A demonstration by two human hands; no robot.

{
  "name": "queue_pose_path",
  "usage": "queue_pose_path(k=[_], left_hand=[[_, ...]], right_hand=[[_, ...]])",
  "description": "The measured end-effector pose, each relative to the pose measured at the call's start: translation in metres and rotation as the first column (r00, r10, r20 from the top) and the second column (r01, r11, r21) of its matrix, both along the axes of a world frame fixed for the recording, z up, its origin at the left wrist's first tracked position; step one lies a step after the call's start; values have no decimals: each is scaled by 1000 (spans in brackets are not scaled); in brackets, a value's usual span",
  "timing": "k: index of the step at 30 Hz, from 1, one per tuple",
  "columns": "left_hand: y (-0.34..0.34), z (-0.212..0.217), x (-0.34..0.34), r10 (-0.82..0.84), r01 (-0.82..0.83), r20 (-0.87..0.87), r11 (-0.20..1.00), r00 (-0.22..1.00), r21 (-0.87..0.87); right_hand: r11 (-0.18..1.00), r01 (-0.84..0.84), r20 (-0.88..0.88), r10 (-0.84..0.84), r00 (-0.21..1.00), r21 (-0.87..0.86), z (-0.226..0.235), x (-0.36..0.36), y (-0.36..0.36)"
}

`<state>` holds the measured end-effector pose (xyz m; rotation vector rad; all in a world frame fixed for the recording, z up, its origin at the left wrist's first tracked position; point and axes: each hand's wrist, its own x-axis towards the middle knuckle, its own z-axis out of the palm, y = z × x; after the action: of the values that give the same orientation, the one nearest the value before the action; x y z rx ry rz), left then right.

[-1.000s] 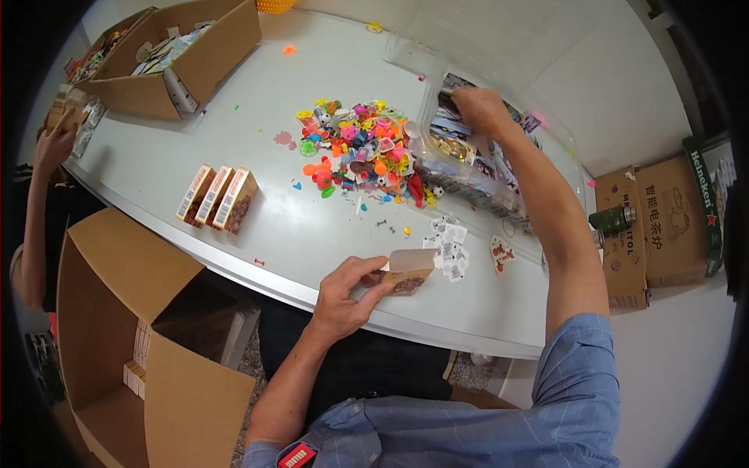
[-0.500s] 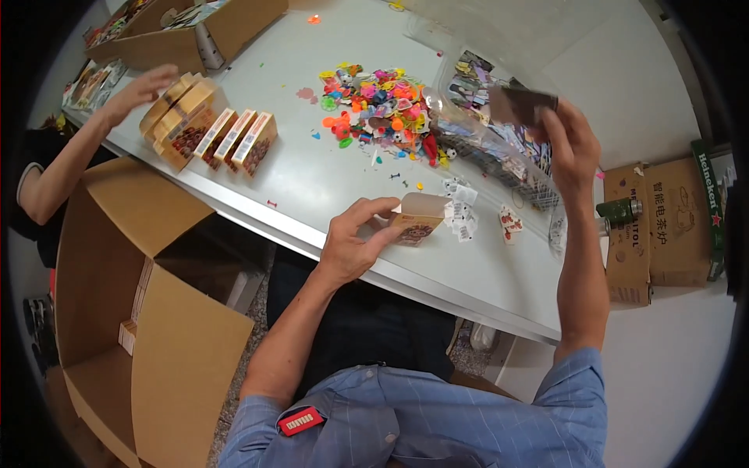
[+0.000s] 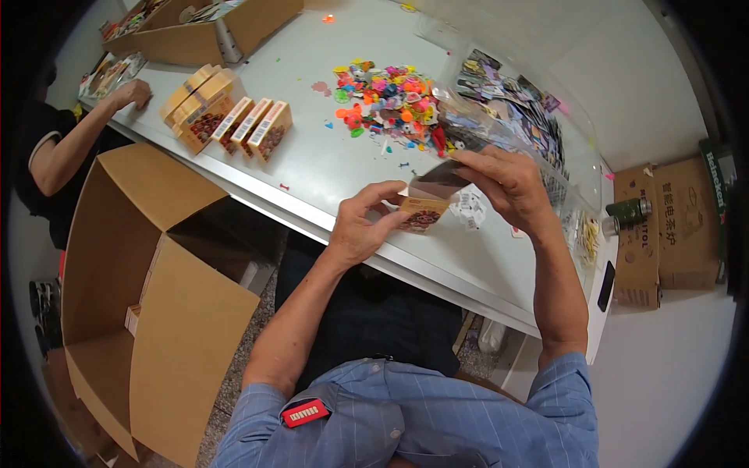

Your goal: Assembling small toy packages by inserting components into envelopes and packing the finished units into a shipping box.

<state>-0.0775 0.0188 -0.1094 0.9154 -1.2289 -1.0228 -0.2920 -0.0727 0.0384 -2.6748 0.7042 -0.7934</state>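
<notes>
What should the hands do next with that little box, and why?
Probably the right hand should ease the dark flat card down into the little box: the card is held at the box's top, which looks open, and the left hand grips the box.

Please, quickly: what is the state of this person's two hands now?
Left hand: holding a small open box.
Right hand: holding a dark card at the box's opening.

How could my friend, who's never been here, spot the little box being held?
Find the white table, then its near edge, beyond the blue shirt. There the left hand grips a small yellow and brown box; the right hand holds a dark flat piece at its top. Unlike the three boxes in a row, this one is open and hand-held.
</notes>
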Motion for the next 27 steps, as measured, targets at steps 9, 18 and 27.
queue_pose_path(k=[9, 18, 27], left_hand=[[2, -1, 1, -18, 18, -2, 1000, 1000, -2], [2, -3, 5, 17, -18, -25, 999, 1000, -33], [17, -7, 3, -11, 12, -26, 999, 1000, 38]], right_hand=[[997, 56, -260, -39, 965, 61, -7, 10, 18], [551, 119, 295, -602, 742, 826, -82, -27, 48], [435, -48, 346, -639, 687, 899, -118, -7, 85]])
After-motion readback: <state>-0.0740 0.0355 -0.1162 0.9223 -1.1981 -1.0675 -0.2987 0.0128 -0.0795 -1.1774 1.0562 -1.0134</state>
